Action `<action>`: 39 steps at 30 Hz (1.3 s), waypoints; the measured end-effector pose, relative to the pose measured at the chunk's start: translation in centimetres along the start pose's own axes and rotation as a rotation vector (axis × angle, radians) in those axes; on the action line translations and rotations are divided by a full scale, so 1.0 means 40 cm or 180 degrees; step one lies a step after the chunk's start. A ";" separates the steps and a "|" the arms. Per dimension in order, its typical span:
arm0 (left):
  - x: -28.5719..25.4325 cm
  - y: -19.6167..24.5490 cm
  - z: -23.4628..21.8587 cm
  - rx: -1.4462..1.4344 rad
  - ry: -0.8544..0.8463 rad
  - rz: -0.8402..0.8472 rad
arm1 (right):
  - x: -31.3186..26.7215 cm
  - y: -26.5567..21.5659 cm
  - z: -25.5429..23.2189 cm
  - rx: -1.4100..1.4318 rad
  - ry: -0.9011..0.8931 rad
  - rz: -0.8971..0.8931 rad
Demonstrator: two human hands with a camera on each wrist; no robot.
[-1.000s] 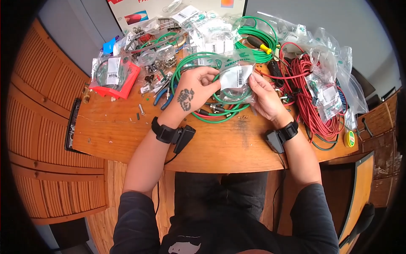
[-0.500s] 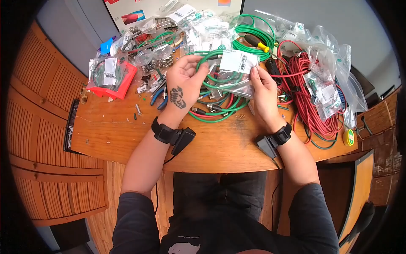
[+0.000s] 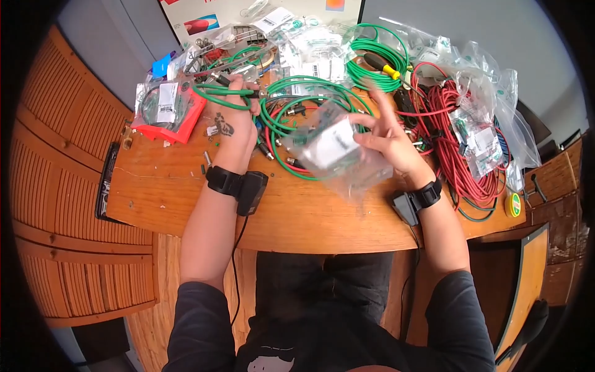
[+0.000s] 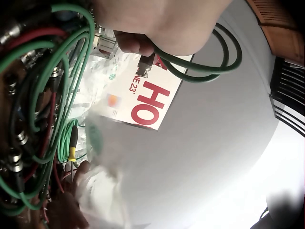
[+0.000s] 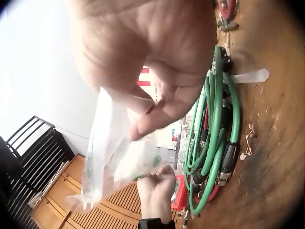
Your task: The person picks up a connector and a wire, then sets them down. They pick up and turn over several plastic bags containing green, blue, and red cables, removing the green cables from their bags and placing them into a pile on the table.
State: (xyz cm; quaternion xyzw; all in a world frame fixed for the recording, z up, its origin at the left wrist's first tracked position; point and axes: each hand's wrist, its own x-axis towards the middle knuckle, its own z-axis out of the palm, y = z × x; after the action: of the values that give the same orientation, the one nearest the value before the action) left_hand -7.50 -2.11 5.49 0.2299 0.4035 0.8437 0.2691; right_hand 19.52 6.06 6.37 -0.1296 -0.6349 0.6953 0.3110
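Observation:
My left hand (image 3: 237, 133) grips a short looped green cable (image 3: 224, 99), lifted over the left part of the worktable. One of its metal-tipped connectors (image 4: 145, 66) pokes out below the fingers in the left wrist view. Between thumb and finger, my right hand (image 3: 400, 149) pinches a clear plastic bag (image 3: 359, 177) with a white label (image 3: 333, 144), blurred by motion. Under and beyond the bag lie larger coils of green cable (image 3: 279, 124) with black and metal connectors, mixed with some red cable.
To the left stands a red bin (image 3: 180, 131) with a bagged cable on it. A heap of clear bags (image 3: 316, 46) fills the back. On the right are a screwdriver (image 3: 384, 67), bundled red cable (image 3: 462, 152) and a small yellow-green tin (image 3: 513, 204).
The green cable has come out of the bag in my left hand, which has moved left with it. My right hand has swung the bag down toward the table's front.

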 end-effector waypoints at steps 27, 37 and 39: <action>-0.126 -0.006 0.099 0.1726 -0.1809 -0.0672 | 0.010 0.026 -0.006 0.0603 -0.0651 0.0265; -0.115 -0.017 0.096 0.0874 -0.1428 -0.1279 | 0.013 0.022 -0.005 0.1310 -0.0593 0.0377; -0.115 -0.015 0.090 0.1600 -0.1490 -0.0775 | 0.012 0.047 -0.011 0.0255 -0.0188 0.0104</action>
State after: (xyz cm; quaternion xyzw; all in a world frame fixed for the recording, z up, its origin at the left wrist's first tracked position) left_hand -1.70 -2.74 6.24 0.4261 0.5502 0.6045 0.3877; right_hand 18.89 6.72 4.58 -0.1068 -0.6132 0.7287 0.2856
